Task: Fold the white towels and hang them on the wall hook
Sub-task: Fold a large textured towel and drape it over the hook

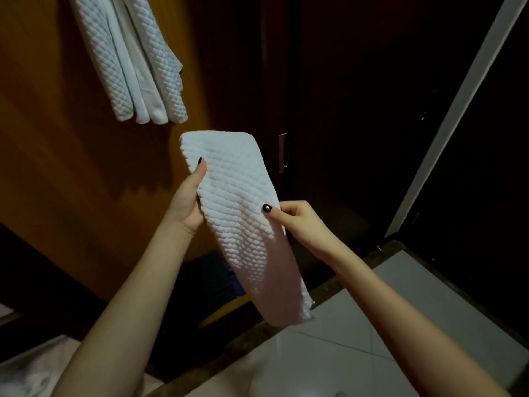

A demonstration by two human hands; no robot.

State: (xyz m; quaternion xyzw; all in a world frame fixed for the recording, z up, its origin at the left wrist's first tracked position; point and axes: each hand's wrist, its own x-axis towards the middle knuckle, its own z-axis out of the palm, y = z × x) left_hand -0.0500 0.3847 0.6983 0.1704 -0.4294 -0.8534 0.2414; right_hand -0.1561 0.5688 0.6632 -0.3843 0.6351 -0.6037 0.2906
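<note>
**Fold may slip open**

The left hand and right hand each pinch an edge of the folded towel, thumbs in front, just below and right of the hung towels. The unheld lower end may fall open on lifting, spoiling the fold.

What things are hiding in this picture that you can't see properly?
1. Hook: head view, cut off by the top edge; the hanging towels run out of frame.
2. Left hand: head view, its fingers are behind the held towel; only the thumb shows.
3. Right hand: head view, its fingertips are tucked behind the held towel.
4. Bluish thing low by the wall: head view, too dark, partly behind the held towel.
</note>
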